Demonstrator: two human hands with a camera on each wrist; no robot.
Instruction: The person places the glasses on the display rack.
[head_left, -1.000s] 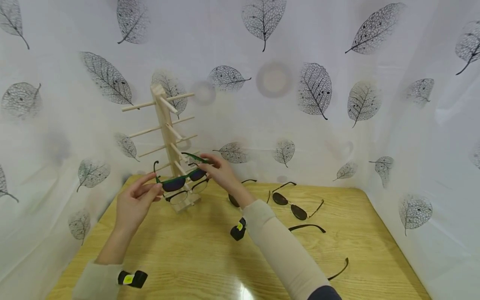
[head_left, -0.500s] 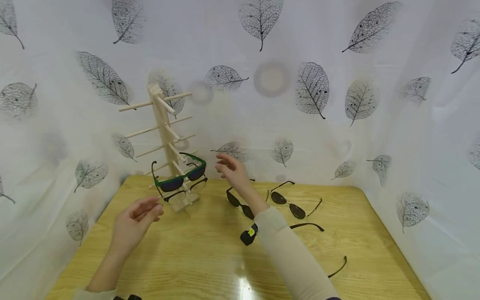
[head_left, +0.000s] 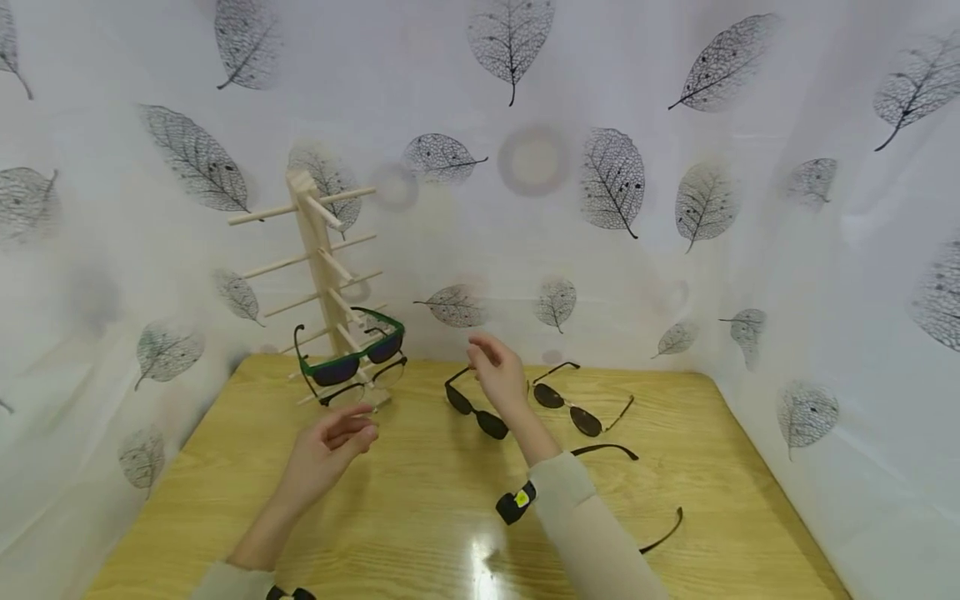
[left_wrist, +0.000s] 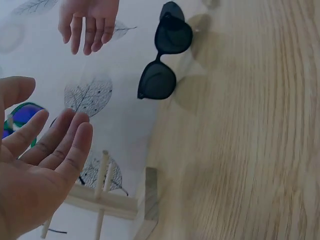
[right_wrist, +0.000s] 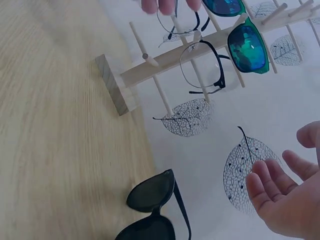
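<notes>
Green-framed sunglasses (head_left: 337,371) with dark lenses, mirrored blue in the right wrist view (right_wrist: 248,47), rest on the wooden display rack (head_left: 316,242). Just below them on the rack hang clear-lens glasses (head_left: 389,374) with black upper rims. My left hand (head_left: 322,458) is in front of the rack's foot, fingers loosely bent, holding nothing. Black sunglasses (head_left: 491,425) lie on the table with their temples unfolded. Above and behind these hovers my right hand (head_left: 501,379), relaxed and holding nothing; it hides part of a temple. Both hands appear apart from the glasses.
Metal-framed sunglasses (head_left: 585,421) lie right of the black pair. Further right, the forearm hides most of two more pairs, leaving a black temple (head_left: 611,448) and another temple (head_left: 663,533) visible. A leaf-patterned curtain (head_left: 525,242) surrounds the wooden table (head_left: 420,500).
Both hands have let go of the green sunglasses, which stay on the rack. My right hand has moved right toward the black sunglasses; my left hand has come down and toward the middle.
</notes>
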